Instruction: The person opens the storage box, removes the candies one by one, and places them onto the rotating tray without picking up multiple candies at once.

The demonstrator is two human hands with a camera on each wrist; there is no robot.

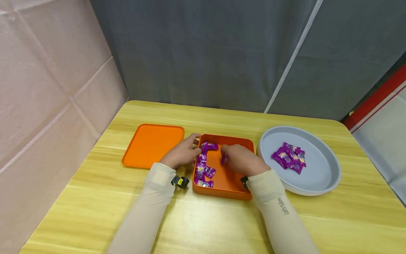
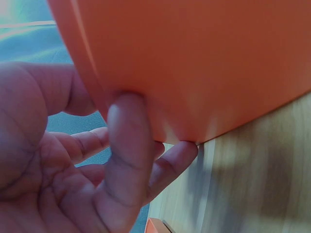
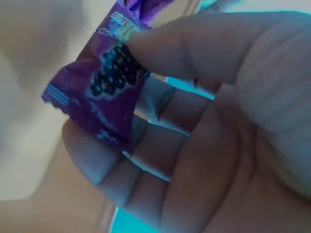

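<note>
While right hand (image 1: 242,159) pinching candy (image 3: 104,82), more candies (image 1: 203,169) in left-hand-steadied (image 1: 182,153) orange box (image 1: 228,188).

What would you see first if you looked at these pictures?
Bright purple candies lie in an orange box in the middle of the yellow table. The right hand pinches one candy over the box, while the left hand touches the box's left side. More purple candies sit on a grey plate to the right.

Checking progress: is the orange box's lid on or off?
Off: the orange lid lies flat on the table beside the open orange box.
</note>
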